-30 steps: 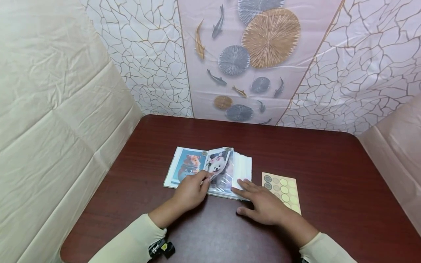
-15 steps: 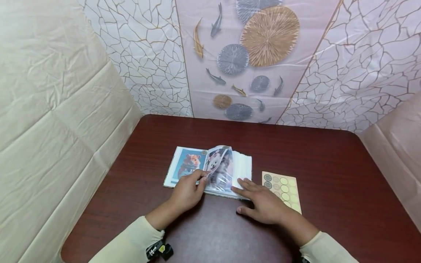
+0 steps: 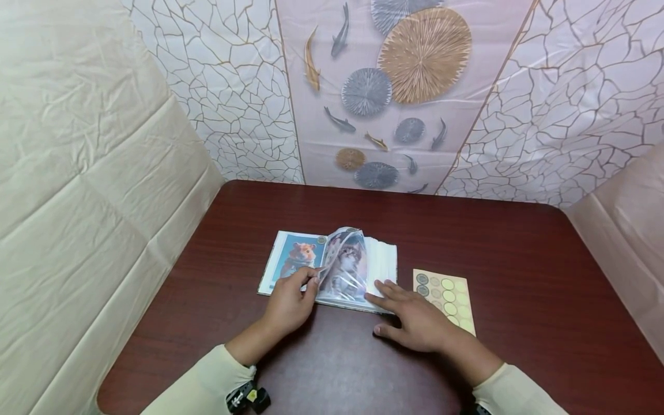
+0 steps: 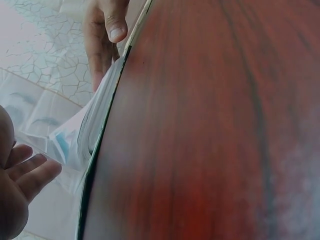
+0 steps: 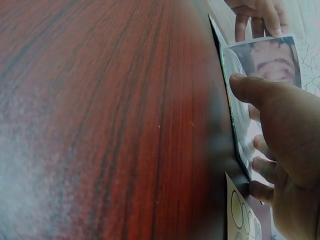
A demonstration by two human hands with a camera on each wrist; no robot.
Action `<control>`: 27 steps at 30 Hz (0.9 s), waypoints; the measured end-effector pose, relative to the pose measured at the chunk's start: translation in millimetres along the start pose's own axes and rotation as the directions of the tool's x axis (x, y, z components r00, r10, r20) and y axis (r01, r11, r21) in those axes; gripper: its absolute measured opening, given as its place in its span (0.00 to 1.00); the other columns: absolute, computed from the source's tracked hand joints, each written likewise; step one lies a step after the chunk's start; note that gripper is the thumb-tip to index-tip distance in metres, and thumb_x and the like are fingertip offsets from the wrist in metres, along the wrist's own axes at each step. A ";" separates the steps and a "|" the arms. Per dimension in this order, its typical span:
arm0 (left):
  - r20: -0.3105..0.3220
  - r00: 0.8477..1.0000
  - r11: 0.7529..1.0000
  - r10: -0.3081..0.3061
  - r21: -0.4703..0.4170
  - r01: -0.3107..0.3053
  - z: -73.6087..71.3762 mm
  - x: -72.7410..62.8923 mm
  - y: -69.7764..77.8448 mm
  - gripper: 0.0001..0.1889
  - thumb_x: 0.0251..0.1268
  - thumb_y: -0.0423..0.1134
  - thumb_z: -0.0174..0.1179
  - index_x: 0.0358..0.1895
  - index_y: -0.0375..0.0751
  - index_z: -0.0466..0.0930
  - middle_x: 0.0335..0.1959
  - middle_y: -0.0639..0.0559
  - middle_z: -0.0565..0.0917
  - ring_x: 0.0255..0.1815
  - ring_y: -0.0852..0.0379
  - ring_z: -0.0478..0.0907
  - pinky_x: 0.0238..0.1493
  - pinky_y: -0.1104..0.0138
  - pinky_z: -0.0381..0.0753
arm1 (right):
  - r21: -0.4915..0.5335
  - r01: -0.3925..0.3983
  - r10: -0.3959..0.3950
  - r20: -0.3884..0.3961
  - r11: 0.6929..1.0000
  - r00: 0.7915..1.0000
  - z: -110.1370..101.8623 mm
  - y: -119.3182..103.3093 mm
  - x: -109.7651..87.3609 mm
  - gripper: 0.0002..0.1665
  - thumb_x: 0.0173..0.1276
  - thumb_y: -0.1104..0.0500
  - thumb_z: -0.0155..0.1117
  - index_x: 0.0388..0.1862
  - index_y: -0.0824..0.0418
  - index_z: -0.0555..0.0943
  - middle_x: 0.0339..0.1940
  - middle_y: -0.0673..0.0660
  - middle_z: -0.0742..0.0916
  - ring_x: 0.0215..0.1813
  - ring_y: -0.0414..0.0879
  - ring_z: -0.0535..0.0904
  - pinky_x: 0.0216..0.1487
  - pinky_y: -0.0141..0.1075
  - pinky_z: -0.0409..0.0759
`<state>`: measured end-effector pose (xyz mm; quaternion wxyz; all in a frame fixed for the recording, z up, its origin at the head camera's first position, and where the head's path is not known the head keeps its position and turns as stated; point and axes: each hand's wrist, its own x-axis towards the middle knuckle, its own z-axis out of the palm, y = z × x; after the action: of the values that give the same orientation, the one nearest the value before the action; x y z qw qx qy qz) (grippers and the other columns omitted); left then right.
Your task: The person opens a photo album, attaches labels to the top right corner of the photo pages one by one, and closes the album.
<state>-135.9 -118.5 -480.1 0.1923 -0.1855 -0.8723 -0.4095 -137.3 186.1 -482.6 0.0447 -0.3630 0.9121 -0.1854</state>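
Observation:
An open photo album (image 3: 381, 262) lies on the table in the head view. Its left page shows a hamster picture (image 3: 297, 256); a kitten picture (image 3: 346, 268) in a clear sleeve shows on the right. My left hand (image 3: 290, 297) pinches the near edge of a lifted album page (image 3: 336, 245), which curls up between the two pictures. In the right wrist view that page (image 5: 272, 60) stands up from the album, with left fingers at its edge. My right hand (image 3: 415, 320) rests with spread, straight fingers on the album's white right side.
Right of the album lies a sheet of round stickers (image 3: 448, 294), partly covered by my right hand. The dark red wooden table (image 3: 529, 276) meets patterned cloth (image 3: 259, 104) at the back and a pale cloth (image 3: 104, 173) on the left.
My left hand has moved left with the pinched page, turning it over. The white dog picture has swung out of sight and the kitten picture is uncovered. My right hand has stayed put.

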 end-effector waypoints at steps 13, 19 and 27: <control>-0.086 0.989 0.984 -0.124 -0.140 0.112 -4.9 -3.7 -5.9 0.06 0.70 0.27 0.60 0.40 0.43 0.80 0.24 0.53 0.86 0.23 0.68 0.80 0.27 0.69 0.80 | -0.002 0.000 0.000 0.001 1.000 1.000 -0.1 0.4 0.6 0.39 0.72 0.39 0.65 0.78 0.47 0.70 0.80 0.60 0.67 0.80 0.60 0.60 0.68 0.65 0.65; -0.057 0.962 0.919 -0.269 -0.313 0.238 -5.7 -3.9 -5.9 0.06 0.72 0.24 0.55 0.38 0.36 0.80 0.29 0.44 0.87 0.29 0.50 0.88 0.31 0.66 0.86 | -0.007 -0.004 0.004 -0.001 1.000 1.000 -1.1 -0.1 0.1 0.39 0.72 0.39 0.66 0.78 0.47 0.70 0.80 0.59 0.67 0.80 0.59 0.60 0.68 0.65 0.66; -0.001 0.875 0.754 -0.485 -0.508 0.417 -7.1 -2.8 -7.3 0.05 0.75 0.26 0.51 0.39 0.28 0.76 0.22 0.47 0.77 0.30 0.48 0.88 0.35 0.61 0.87 | -0.011 -0.008 0.008 -0.002 1.000 1.000 -0.9 0.1 -0.2 0.39 0.72 0.39 0.66 0.78 0.47 0.70 0.80 0.59 0.67 0.79 0.59 0.60 0.68 0.65 0.66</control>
<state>-135.7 -128.9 -482.0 0.0914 0.0155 -0.7427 -0.6632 -137.4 186.5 -481.8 0.0427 -0.3593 0.9146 -0.1807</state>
